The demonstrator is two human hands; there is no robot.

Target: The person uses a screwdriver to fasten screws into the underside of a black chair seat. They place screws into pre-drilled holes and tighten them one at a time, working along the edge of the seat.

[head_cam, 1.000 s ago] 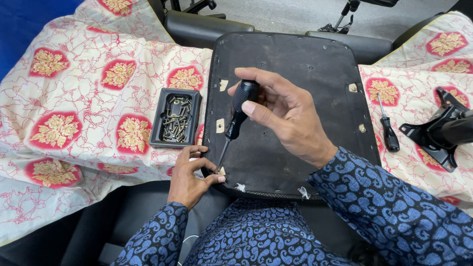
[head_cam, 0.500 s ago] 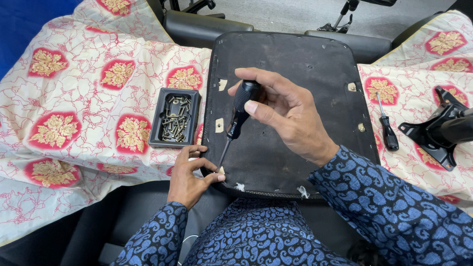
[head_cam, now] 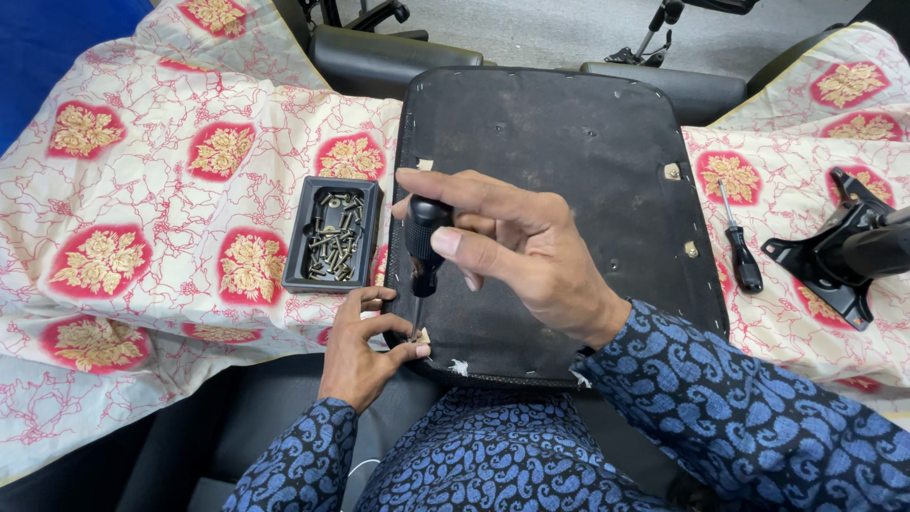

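A patterned cloth (head_cam: 142,190) covers the surface to the left of both hands, and a black seat panel (head_cam: 569,171) lies face down ahead of them, its near edge right under the fingers. The right hand (head_cam: 517,251) is closed around the black handle of a screwdriver (head_cam: 424,251), which stands nearly upright, its long axis running down and slightly toward the person, tip at the panel's near left corner. The left hand (head_cam: 365,346) sits just below, fingers pinched at the tip, touching the panel's edge. A black tray of screws (head_cam: 334,235) rests just beyond the left hand. A second screwdriver (head_cam: 739,242) lies well to the right.
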